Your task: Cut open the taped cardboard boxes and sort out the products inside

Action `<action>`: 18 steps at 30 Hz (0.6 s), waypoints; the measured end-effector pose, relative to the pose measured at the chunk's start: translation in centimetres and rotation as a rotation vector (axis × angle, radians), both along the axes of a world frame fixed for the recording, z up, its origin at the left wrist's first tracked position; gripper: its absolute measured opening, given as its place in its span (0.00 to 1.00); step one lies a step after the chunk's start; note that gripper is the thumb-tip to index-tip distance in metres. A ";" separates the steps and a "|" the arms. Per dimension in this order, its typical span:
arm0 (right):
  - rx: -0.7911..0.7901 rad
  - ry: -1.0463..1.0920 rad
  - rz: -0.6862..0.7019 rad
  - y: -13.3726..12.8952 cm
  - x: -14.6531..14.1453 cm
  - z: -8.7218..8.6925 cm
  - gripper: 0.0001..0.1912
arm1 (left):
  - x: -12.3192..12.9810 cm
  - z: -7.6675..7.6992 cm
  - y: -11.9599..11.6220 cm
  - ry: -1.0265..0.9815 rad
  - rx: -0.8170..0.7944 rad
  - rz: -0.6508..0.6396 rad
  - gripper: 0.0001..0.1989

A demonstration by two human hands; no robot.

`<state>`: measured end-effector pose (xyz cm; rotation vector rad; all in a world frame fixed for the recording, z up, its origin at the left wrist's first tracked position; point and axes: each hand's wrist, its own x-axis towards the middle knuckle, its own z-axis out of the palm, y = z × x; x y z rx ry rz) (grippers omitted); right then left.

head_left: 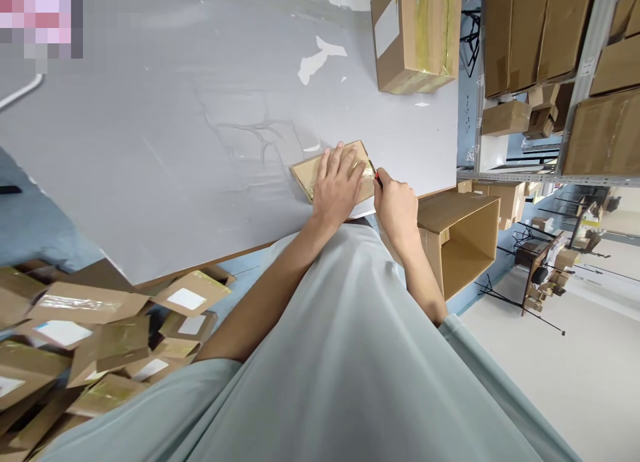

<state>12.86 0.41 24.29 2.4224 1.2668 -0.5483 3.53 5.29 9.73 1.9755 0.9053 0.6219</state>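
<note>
A small flat cardboard box [303, 172] with clear tape lies at the near edge of the grey table [165, 182]. My left hand [336, 185] rests flat on top of it, fingers stretched out and slightly apart. At the box's right end, my right hand [397, 205] is closed around a box cutter [379, 177]. Only a bit of its black and red body shows; the blade cannot be made out. The cutter's tip is against or very near the box's right edge.
A taped carton [415, 45] stands at the table's far right, near torn white paper scraps [320, 59]. An open carton [470, 242] sits beyond the right edge. Several used boxes [110, 335] are heaped at lower left. Shelving [575, 82] with cartons stands on the right.
</note>
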 end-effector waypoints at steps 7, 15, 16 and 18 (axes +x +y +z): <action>0.053 0.040 -0.010 0.8 1.0 -2.5 0.25 | -0.2 0.1 0.2 0.006 0.020 -0.003 0.23; -0.012 0.005 -0.039 2.5 0.4 -2.4 0.22 | 0.3 -0.3 0.4 0.076 0.043 -0.019 0.22; -0.016 0.009 -0.038 2.7 0.4 -2.3 0.22 | 0.3 -0.3 0.4 0.073 0.047 -0.016 0.22; -0.028 0.014 -0.035 2.5 0.5 -2.2 0.23 | 0.3 -0.3 0.5 0.064 0.045 -0.016 0.22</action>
